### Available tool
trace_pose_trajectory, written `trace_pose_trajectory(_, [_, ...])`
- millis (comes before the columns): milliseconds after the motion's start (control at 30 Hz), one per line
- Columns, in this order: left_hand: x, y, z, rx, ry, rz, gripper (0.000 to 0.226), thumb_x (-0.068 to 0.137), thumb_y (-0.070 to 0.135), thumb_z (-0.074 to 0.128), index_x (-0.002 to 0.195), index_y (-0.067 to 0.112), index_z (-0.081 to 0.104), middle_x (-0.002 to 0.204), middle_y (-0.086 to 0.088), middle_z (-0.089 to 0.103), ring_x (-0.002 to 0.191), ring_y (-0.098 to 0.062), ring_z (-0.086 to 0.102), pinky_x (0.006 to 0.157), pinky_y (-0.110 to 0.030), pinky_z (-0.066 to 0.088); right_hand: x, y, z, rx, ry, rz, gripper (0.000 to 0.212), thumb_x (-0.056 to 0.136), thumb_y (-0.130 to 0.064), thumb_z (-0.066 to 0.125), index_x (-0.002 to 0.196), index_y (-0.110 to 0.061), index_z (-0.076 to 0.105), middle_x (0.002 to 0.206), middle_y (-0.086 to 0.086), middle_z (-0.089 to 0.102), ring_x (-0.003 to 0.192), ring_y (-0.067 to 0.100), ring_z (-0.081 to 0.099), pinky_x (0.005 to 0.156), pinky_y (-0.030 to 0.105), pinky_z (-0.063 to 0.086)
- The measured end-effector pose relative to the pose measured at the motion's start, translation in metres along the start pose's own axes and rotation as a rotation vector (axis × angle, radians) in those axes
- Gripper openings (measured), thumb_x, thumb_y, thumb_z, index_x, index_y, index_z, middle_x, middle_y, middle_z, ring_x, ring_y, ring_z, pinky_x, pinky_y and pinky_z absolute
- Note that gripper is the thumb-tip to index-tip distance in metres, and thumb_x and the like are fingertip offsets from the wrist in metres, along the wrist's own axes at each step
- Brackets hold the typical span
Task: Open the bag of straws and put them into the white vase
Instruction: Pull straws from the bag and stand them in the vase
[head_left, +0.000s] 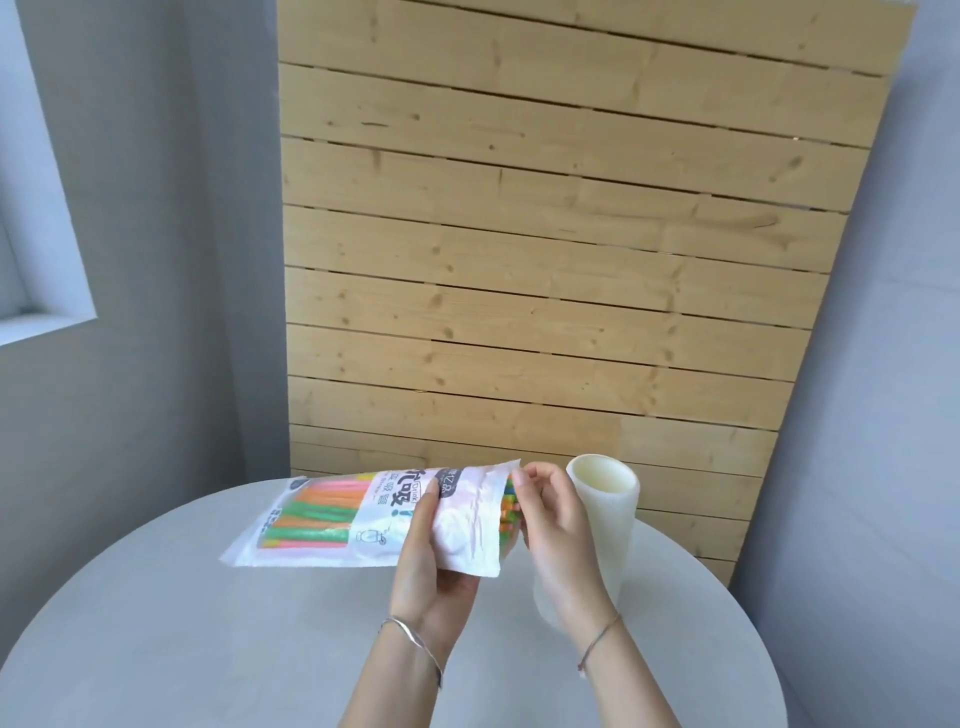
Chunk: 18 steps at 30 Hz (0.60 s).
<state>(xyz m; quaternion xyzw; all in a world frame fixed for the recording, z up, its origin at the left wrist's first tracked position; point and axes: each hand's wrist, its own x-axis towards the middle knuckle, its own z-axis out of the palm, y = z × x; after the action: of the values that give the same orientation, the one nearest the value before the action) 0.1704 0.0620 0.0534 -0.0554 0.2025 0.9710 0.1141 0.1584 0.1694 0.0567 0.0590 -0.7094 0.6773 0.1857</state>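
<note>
A plastic bag of straws (332, 519) is held level above the round grey table (208, 649), its open mouth pointing right. My left hand (431, 561) grips the bag from below near its white right end. My right hand (550, 525) is at the bag's mouth, fingers pinched on the tips of the coloured straws (508, 506) that show there. Orange, green and pink straws fill the clear left part of the bag. The white ribbed vase (610, 499) stands upright on the table just right of my right hand, partly hidden behind it.
A wall of pale wooden slats (545, 260) rises right behind the table. Grey walls stand on both sides, with a window recess (31, 234) at the left. The table's far edge runs close behind the vase.
</note>
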Motion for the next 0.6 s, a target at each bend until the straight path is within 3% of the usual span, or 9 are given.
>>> trace_pose_trajectory(67, [-0.001,0.000,0.000,0.032,-0.012,0.002,0.041,0.092,0.032,0.053,0.123,0.006,0.061,0.103,-0.014,0.075,0.082,-0.021,0.075,0.065,-0.037,0.060,0.002,-0.001,-0.005,0.013,-0.029,0.007,0.010,0.092,-0.020,0.055,0.083,-0.015,0.055,0.062,-0.011,0.057,0.053,-0.001,0.048,0.051,0.011,0.035])
trace_pose_trajectory(200, [-0.003,0.002,0.002,0.002,-0.016,0.001,0.034,0.093,0.030,0.053,0.117,0.008,0.062,0.094,-0.013,0.076,0.075,-0.022,0.075,0.057,-0.035,0.059,0.001,-0.006,-0.011,0.074,-0.048,0.010,0.012,0.091,-0.017,0.057,0.080,-0.013,0.055,0.057,-0.007,0.056,0.046,0.003,0.041,0.045,0.014,0.031])
trace_pose_trajectory(333, [-0.002,0.010,0.003,-0.035,-0.023,0.023,0.039,0.095,0.033,0.049,0.116,0.004,0.063,0.097,-0.013,0.076,0.079,-0.023,0.075,0.065,-0.040,0.061,0.004,-0.019,-0.023,0.102,0.099,-0.078,0.013,0.093,-0.013,0.052,0.080,-0.011,0.054,0.047,-0.010,0.045,0.041,0.006,0.032,0.042,0.017,0.029])
trace_pose_trajectory(433, [-0.002,0.015,0.003,-0.069,-0.001,0.041,0.035,0.095,0.033,0.048,0.107,0.005,0.065,0.087,-0.010,0.078,0.072,-0.021,0.075,0.056,-0.034,0.060,0.005,-0.033,-0.038,0.186,0.249,-0.150,0.011,0.092,-0.014,0.053,0.081,-0.015,0.054,0.049,-0.011,0.046,0.043,0.007,0.032,0.042,0.016,0.028])
trace_pose_trajectory(500, [-0.002,0.012,0.004,-0.091,0.010,0.029,0.036,0.094,0.032,0.051,0.114,0.005,0.064,0.090,-0.011,0.077,0.073,-0.021,0.075,0.054,-0.034,0.059,0.003,-0.037,-0.041,0.247,0.253,-0.106,0.005,0.090,-0.018,0.057,0.087,-0.015,0.055,0.052,-0.013,0.050,0.044,0.006,0.033,0.041,0.017,0.027])
trace_pose_trajectory(600, [-0.004,-0.001,0.008,-0.083,-0.007,-0.014,0.042,0.092,0.031,0.054,0.125,0.005,0.060,0.101,-0.013,0.075,0.078,-0.023,0.075,0.061,-0.039,0.060,-0.001,-0.032,-0.032,0.214,0.168,0.040,0.013,0.086,-0.025,0.062,0.094,-0.016,0.059,0.057,-0.011,0.052,0.043,0.005,0.035,0.042,0.019,0.026])
